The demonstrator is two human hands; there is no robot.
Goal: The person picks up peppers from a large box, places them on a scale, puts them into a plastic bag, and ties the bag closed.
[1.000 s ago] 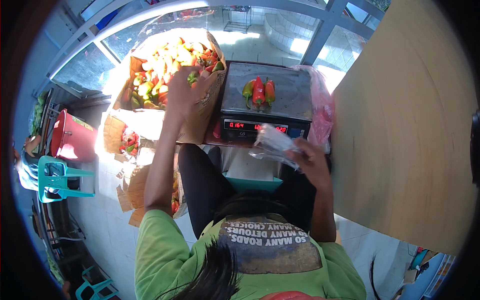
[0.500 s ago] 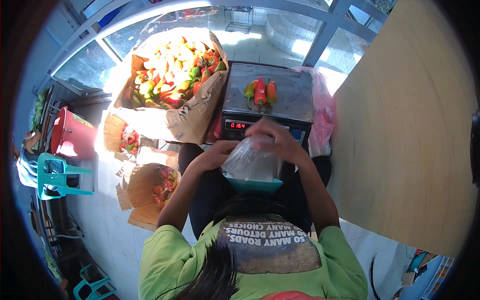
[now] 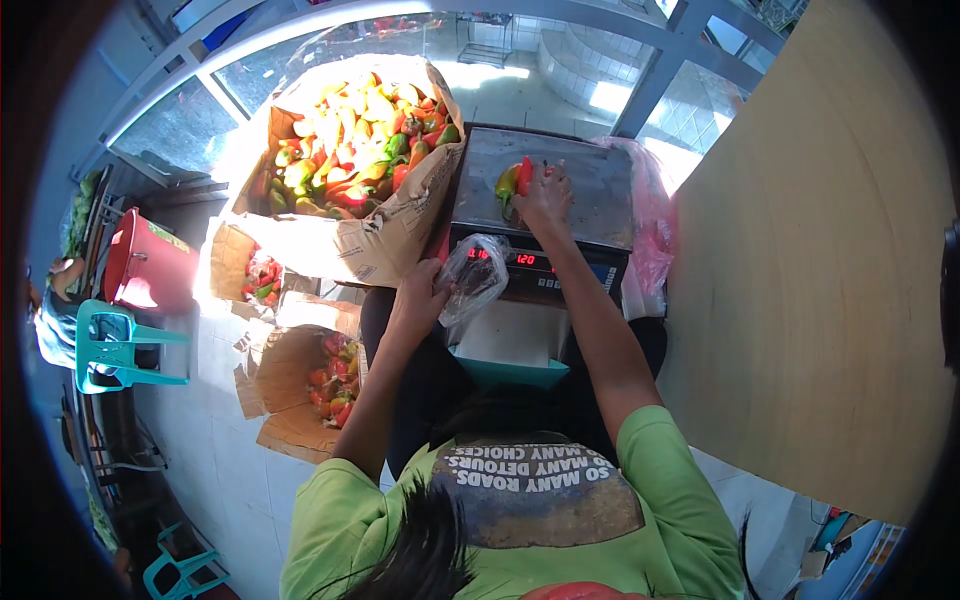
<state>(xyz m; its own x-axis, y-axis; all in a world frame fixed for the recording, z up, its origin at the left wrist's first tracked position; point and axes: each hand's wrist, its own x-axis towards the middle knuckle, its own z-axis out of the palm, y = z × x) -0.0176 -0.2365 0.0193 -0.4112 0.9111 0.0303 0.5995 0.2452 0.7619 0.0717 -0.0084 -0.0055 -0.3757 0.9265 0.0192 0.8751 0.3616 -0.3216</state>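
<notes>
My left hand (image 3: 420,297) is closed on the edge of a clear plastic bag (image 3: 474,282), which hangs open in front of the scale's display. On the metal plate of the digital scale (image 3: 600,190), my right hand (image 3: 545,205) curls its fingers over a pepper that it mostly covers. Beside those fingers lie a red pepper (image 3: 525,174) and a yellow-green pepper (image 3: 507,183). Red digits glow on the display, partly behind the bag.
Left of the scale stands a large paper-lined box (image 3: 370,240) heaped with peppers. Smaller cartons (image 3: 285,375) with bagged peppers sit on the floor below it. Pink plastic bags (image 3: 650,230) hang right of the scale, beside a wooden panel (image 3: 800,270). Further left are a red bin (image 3: 150,265) and green chair (image 3: 105,340).
My right hand has left the plastic bag and reached forward onto the peppers on the scale. My left hand has moved slightly left and up, keeping the bag.
</notes>
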